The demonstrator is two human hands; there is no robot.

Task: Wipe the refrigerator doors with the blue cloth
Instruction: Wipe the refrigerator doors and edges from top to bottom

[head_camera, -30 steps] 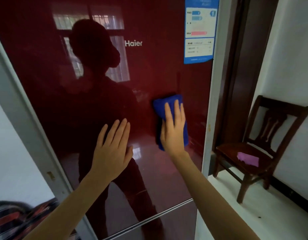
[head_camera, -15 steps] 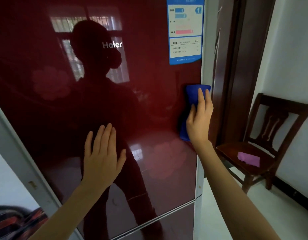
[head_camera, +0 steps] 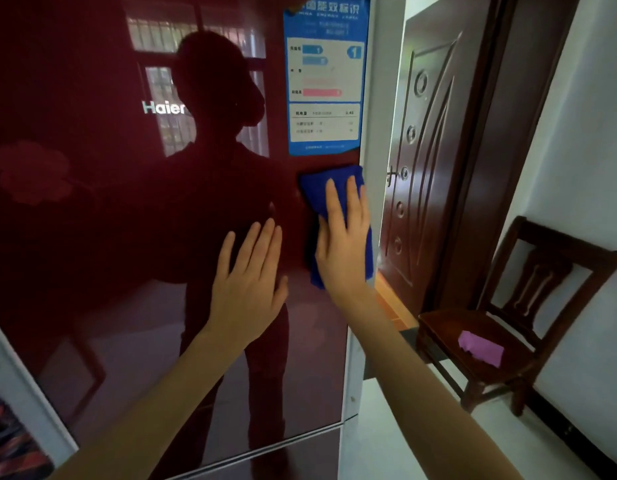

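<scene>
1. right hand (head_camera: 341, 251): flat, fingers straight & close together, palm + fingers pressing the blue cloth (head_camera: 312, 195) against the upper fridge door (head_camera: 92, 237). no curl, no pinch; cloth is pinned under the hand.
2. blue cloth: folded, lies lengthwise on the door. top edge just below the energy label (head_camera: 324, 81), rt edge at the door's rt rim, beside the pale side frame (head_camera: 373, 133). blue shows above the fingertips, left of the fingers & below the heel of the hand.
3. left hand (head_camera: 248, 289): flat, fingers straight & slightly spread, resting on the same door just left of the right hand. holds nothing. thumb is near the cloth's lower left corner; can't tell if touching.
4. upper fridge door: glossy dark red, mirrors a person's silhouette + a barred window. white haier logo (head_camera: 164, 108) sits left of the label, well above both hands.
5. lower door (head_camera: 300, 459): only a strip visible at btm, parted from the upper one by a pale seam (head_camera: 265, 448).
6. rt of fridge: brown door (head_camera: 425, 168), panelled, w/ handle. past it a wooden chair (head_camera: 529, 306) against a white wall (head_camera: 584, 168), purple cloth (head_camera: 480, 348) lying on its seat.
7. btm left corner: striped fabric (head_camera: 9, 445), red/dark, cut off by frame edge.
</scene>
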